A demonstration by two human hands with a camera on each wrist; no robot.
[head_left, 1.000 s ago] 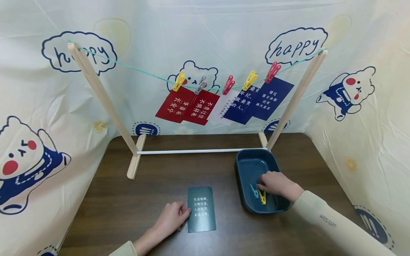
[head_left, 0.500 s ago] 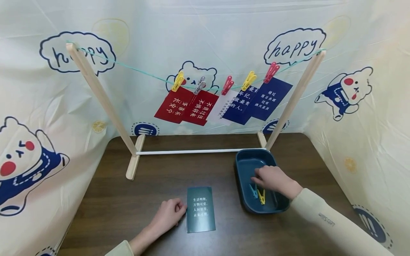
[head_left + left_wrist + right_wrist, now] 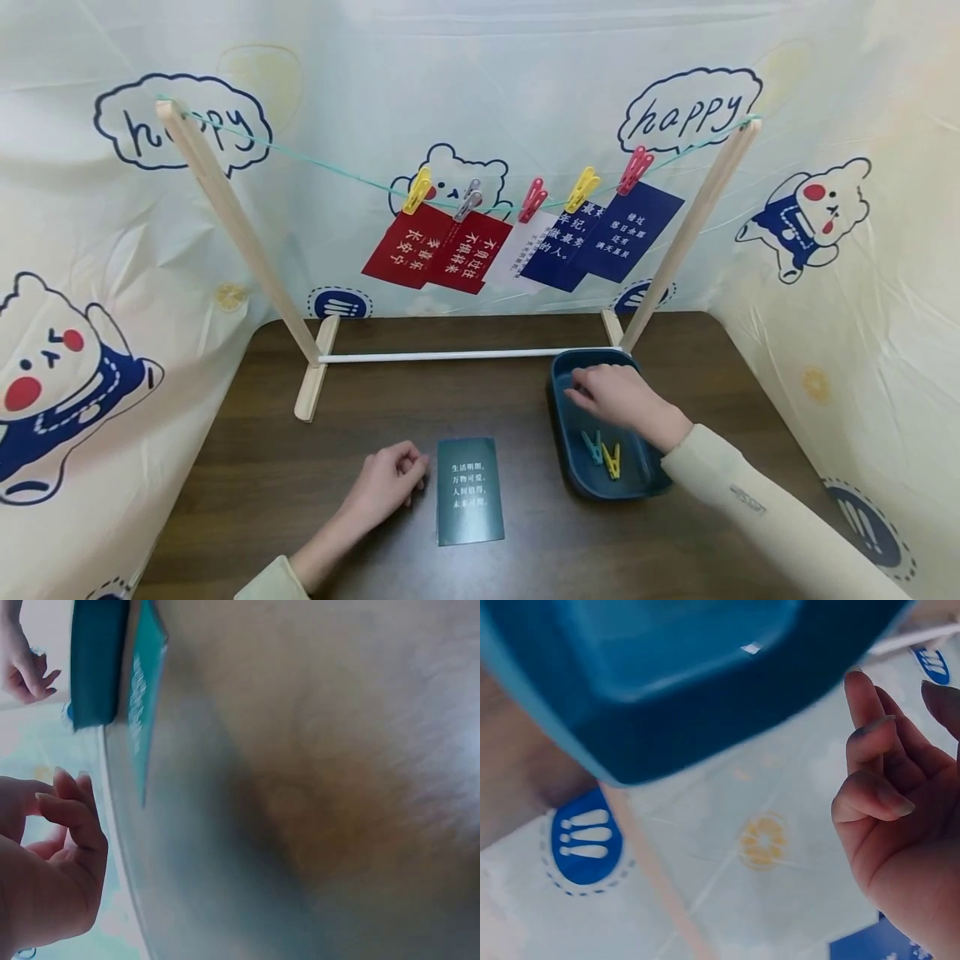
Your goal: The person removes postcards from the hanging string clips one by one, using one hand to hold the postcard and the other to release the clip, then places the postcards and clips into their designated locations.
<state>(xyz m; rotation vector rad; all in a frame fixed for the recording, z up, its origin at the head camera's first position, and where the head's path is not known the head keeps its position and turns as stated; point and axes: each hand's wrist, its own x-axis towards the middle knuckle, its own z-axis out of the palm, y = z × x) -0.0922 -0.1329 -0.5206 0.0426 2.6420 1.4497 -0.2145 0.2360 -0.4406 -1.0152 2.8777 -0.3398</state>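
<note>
My left hand (image 3: 386, 479) rests on the table just left of a dark green card (image 3: 471, 525) with white writing. In the left wrist view its fingers are loosely bent with nothing between them. My right hand (image 3: 621, 402) is over the far part of a dark blue plastic bin (image 3: 561, 421). Its fingers bend loosely in the right wrist view, thumb apart, and no object shows in them. Two clothespins, one teal (image 3: 592, 448) and one yellow (image 3: 612, 462), lie on the bin's floor nearer to me.
Behind stands a wooden frame (image 3: 240, 233) with a green string (image 3: 322, 163). Several cards hang from it by clothespins: two red cards (image 3: 405, 250), a white card (image 3: 517, 254) and blue cards (image 3: 633, 233). A white rod (image 3: 450, 356) joins the posts low down.
My right hand has moved away from the clothespins toward the bin's far end, uncovering them. My left hand has drawn a little left, off the card's edge.
</note>
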